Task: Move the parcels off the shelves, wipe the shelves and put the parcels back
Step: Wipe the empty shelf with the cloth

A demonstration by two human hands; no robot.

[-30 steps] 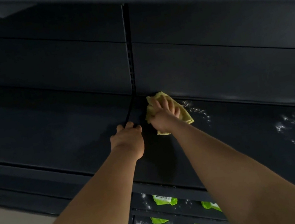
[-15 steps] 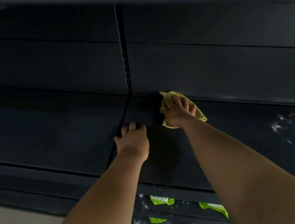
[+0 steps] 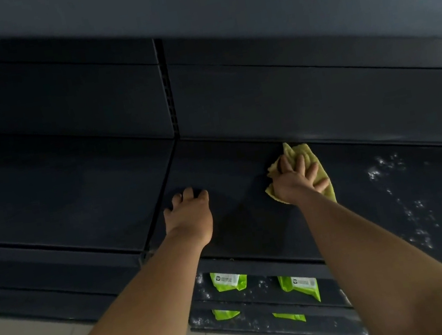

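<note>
On the dark shelf [image 3: 228, 166], a yellow cloth [image 3: 300, 151] is pressed under the spread right hand [image 3: 295, 181]; the left hand [image 3: 189, 213] is laid open, empty; white specks [image 3: 414, 211] are noted toward the shelf's right end.

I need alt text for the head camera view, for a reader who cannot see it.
A person's right hand presses a yellow cloth on a dark shelf near its back edge; the left hand rests on the shelf beside it. To the right lie white specks; green parcels sit on lower shelves.
</note>
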